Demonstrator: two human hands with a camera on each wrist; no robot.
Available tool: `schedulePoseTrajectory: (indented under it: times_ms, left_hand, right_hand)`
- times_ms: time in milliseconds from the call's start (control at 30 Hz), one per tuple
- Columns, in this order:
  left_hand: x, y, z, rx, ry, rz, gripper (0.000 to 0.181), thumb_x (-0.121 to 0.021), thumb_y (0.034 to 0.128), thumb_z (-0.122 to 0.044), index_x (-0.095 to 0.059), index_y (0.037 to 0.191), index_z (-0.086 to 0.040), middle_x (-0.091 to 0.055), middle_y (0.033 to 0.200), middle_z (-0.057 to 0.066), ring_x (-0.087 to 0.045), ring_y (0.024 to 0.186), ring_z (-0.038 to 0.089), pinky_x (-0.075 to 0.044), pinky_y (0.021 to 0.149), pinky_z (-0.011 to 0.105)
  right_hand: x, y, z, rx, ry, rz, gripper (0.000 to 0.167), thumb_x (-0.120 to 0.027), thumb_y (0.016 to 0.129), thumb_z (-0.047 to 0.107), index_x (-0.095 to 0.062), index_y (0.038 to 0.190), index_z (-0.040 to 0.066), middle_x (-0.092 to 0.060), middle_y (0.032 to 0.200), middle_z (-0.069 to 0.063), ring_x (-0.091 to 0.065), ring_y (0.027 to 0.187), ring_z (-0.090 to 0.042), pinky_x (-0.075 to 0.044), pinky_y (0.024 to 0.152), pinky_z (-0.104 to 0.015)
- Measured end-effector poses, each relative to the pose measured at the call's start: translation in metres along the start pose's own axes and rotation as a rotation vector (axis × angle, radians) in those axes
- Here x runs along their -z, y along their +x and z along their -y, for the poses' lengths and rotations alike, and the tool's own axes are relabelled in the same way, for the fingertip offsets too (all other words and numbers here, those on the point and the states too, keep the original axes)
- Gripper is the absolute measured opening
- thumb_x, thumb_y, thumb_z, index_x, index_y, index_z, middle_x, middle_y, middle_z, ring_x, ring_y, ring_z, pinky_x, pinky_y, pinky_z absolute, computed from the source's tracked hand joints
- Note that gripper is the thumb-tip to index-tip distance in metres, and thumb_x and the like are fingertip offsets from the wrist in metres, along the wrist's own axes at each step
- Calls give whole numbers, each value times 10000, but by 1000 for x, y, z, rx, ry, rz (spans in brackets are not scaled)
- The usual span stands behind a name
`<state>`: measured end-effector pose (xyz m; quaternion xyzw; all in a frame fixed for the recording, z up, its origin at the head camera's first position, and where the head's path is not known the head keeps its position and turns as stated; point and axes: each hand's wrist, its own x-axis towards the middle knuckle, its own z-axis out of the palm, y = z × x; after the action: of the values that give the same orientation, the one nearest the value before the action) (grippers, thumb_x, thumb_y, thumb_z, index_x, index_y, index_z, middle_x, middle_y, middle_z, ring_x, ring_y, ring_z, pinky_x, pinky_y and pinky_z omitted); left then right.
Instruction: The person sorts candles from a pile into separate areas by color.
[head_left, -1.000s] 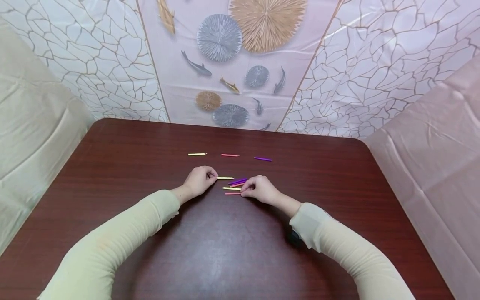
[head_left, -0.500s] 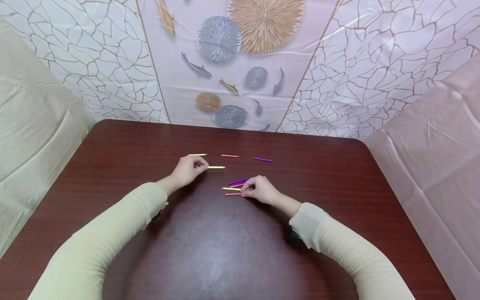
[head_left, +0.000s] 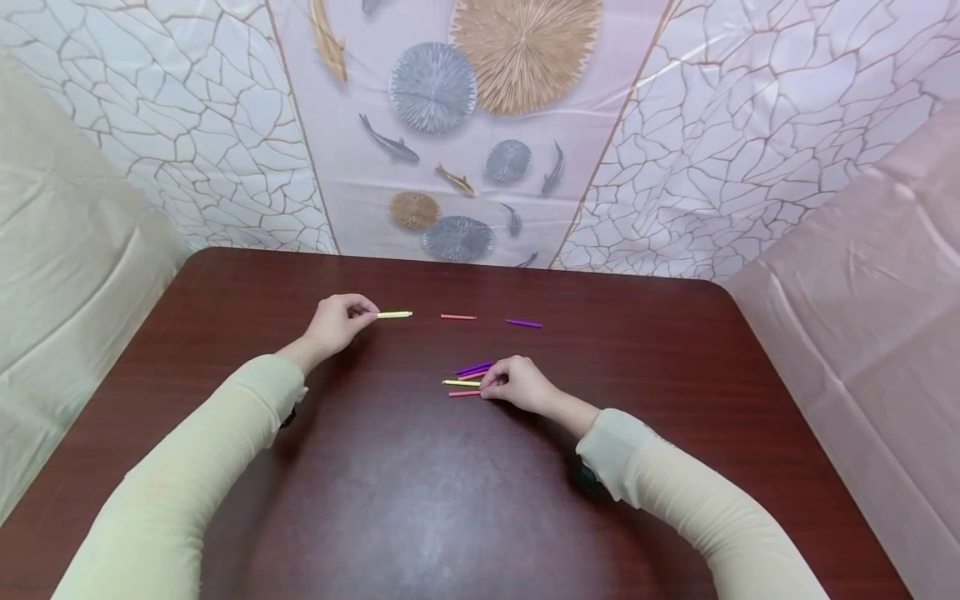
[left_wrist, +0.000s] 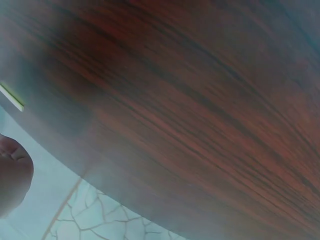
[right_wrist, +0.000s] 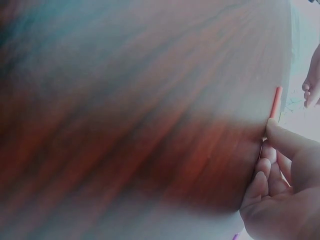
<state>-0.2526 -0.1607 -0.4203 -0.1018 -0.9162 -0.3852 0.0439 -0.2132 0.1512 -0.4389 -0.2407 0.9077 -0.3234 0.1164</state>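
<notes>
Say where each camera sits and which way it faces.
Head: worn there, facing forward and down at the table; sleeves, left hand, right hand show.
Left wrist: worn there, facing table and backdrop; left hand's edge shows.
Right wrist: worn there, facing the table; both hands show.
Head and right wrist share the held red stick.

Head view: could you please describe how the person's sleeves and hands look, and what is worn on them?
The left sleeve and right sleeve are long, pale cream and plain over most of their length, with creases. The left hand and right hand wear no gloves. Dark objects show under both sleeve ends, too shadowed to identify.
</notes>
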Motion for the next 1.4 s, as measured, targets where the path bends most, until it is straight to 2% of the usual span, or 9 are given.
schedulePoseTrajectory:
  times_ms: [267,733,1133,1400]
  left_hand:
    - [2,1,11,19,18,-8,119,-626,875,-91,-676,911,10,-670,845,166,-579,766,246,-436,717,298]
    - [-10,1,21,54,27,10,104,-630,873,-95,-675,908,-9,-673,843,144,-578,756,222,-430,710,283]
    - [-17,0,25,69,34,-10,98,-617,864,-77,-668,889,3,-674,831,152,-577,717,204,-433,695,275]
    - [-18,2,19,76,32,-17,91,-635,842,-64,-665,881,13,-679,828,163,-595,716,212,-437,690,270]
  right_hand:
    - [-1,0,0,23,-7,3,57,-744,768,121,-726,784,70,-695,739,-36,-465,615,-13,-400,584,-161]
    - [-1,0,2,21,-6,7,57,-743,768,117,-723,783,66,-691,742,-33,-467,615,-8,-405,588,-157]
    - [-3,-1,-1,25,7,0,52,-745,766,109,-721,781,66,-689,740,-34,-473,622,-2,-412,599,-151]
    - [-1,-1,-2,32,2,-7,53,-744,766,111,-722,781,66,-695,743,-39,-477,622,3,-415,598,-153]
